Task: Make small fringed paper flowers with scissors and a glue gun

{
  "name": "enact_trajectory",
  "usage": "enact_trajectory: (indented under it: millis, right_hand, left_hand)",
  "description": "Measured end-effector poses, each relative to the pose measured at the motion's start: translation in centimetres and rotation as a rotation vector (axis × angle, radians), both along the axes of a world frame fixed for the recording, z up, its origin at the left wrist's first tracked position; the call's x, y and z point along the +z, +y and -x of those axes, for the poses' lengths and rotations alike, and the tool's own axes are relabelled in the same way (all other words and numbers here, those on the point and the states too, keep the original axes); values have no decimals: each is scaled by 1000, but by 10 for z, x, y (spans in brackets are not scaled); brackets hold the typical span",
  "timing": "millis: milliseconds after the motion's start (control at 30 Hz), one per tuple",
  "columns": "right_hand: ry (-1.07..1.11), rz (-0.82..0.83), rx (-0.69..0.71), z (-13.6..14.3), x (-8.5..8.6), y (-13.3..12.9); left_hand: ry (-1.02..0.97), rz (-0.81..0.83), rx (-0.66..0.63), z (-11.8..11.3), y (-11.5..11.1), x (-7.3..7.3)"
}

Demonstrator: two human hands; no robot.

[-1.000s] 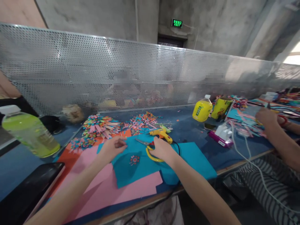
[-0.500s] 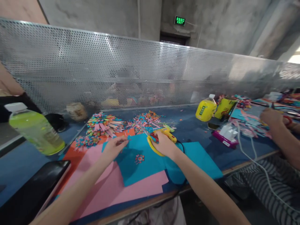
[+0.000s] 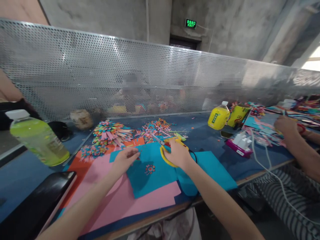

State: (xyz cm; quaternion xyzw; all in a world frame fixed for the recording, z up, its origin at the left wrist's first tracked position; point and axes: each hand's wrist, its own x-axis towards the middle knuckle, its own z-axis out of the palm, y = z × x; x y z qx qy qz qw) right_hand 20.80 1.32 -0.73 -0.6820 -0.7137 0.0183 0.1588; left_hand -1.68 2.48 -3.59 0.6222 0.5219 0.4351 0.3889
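Observation:
My right hand [image 3: 177,154] is wrapped round scissors [image 3: 163,156] with yellow handles, their blades pointing up and left. Thumb and fingertips of my left hand [image 3: 127,159] are pinched together over the edge of blue sheets [image 3: 155,183]; anything between them is too small to make out. On the blue sheets, just right of my left hand, lies a small ring-shaped cluster of curled paper bits [image 3: 150,169]. A yellow corded tool [image 3: 184,146], partly hidden behind my right hand, looks like a glue gun.
Pink sheets [image 3: 105,203] and cut paper strips [image 3: 112,133] cover the table around my hands. At left stand a green drink bottle [image 3: 37,140] and a black case [image 3: 37,200]. Rightward are a yellow bottle [image 3: 218,116], a purple tissue pack [image 3: 238,148] and a co-worker's hand [image 3: 287,126].
The scissors and my right hand have shifted slightly right. My left hand has turned a little, its fingers curling in more.

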Motion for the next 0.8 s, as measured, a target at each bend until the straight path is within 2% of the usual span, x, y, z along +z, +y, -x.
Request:
enact_trajectory:
  millis: [167,433,567,667,733,800]
  right_hand:
    - [-107,103,66,4,-9,-6]
    - [-116,-1,114,1,-12,-4]
    - [175,11,205,0,-16,0]
    - [463,29,357,1,-14,0]
    - [640,73,450,2,-10,-3]
    - [785,161,480,3,-5,-7]
  left_hand:
    - [-126,64,-33,-1,-4,8]
    - [-244,129,9,-4,-13,13]
    - [-295,126,30,-5,-14,13]
    - [-340,87,54,-3,-14,14]
    - [-401,64,68,-3,-15,16]
    - [-489,65,77,-3,-17,20]
